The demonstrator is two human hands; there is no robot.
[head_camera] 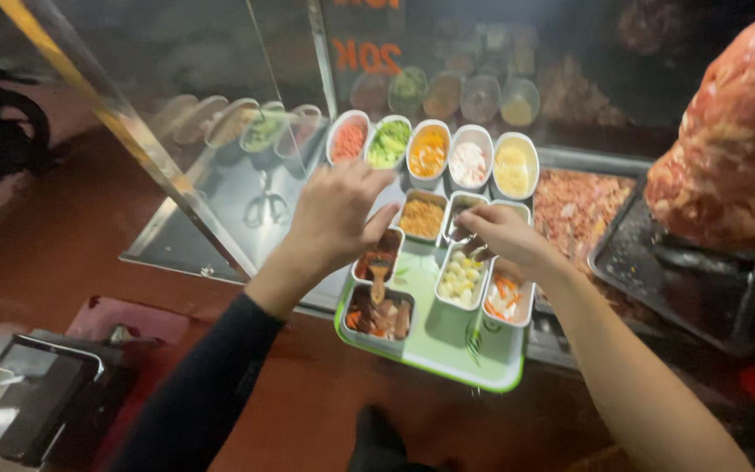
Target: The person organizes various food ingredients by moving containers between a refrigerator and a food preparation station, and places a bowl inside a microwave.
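Over the green tray (447,345), the right hand (504,234) has its grip closed on a small spoon (469,245) at the dark-sauce tub (460,214), while the left hand (334,214) hovers loosely curled, holding nothing, above the spooned tub (379,255) at the tray's left; scooping looks underway, needing a steady lift.

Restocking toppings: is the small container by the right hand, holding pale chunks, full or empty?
Nearly full: the white container holds pale yellowish chunks heaped near its rim.

Overall illumination is dim and warm, with the brightest zone at frame centre over the green tray (437,343) and the white tubs. The glass panel (220,96) carries faint reflections of the tubs. Corners fall dark, and the edges show wide-angle stretching and softness.
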